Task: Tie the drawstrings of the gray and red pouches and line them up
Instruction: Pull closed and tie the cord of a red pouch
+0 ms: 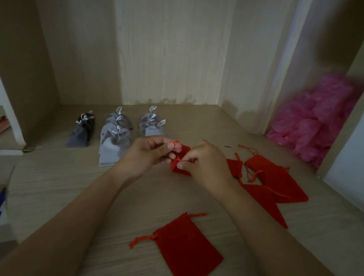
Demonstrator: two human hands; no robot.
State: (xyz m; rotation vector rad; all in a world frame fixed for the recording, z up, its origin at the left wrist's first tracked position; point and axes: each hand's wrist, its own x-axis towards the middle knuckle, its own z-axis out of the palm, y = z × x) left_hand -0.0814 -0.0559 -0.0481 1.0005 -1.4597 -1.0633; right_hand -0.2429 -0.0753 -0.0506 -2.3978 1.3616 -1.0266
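Right now, from the head camera, both hands meet over the middle of the pale wood-grain desktop (68, 179). The left hand (147, 152) pinches a thin red drawstring (176, 142) between thumb and forefinger, its loop poking up beside the thumb. The right hand (209, 164) pinches the gathered neck of the small red velvet pouch (181, 165) held between the two hands; whether it touches the desktop I cannot tell. Toward the back edge, left of the hands, tied light gray velvet pouches (113, 144) stand in short rows, with a dark gray velvet pouch (80, 136) leftmost. One flat red velvet pouch (184, 249) lies near the front edge with its strings loose. A heap of flat red pouches (275, 181) lies just right of the right hand. Crumpled pink plastic bags (315, 126) fill the back right corner.
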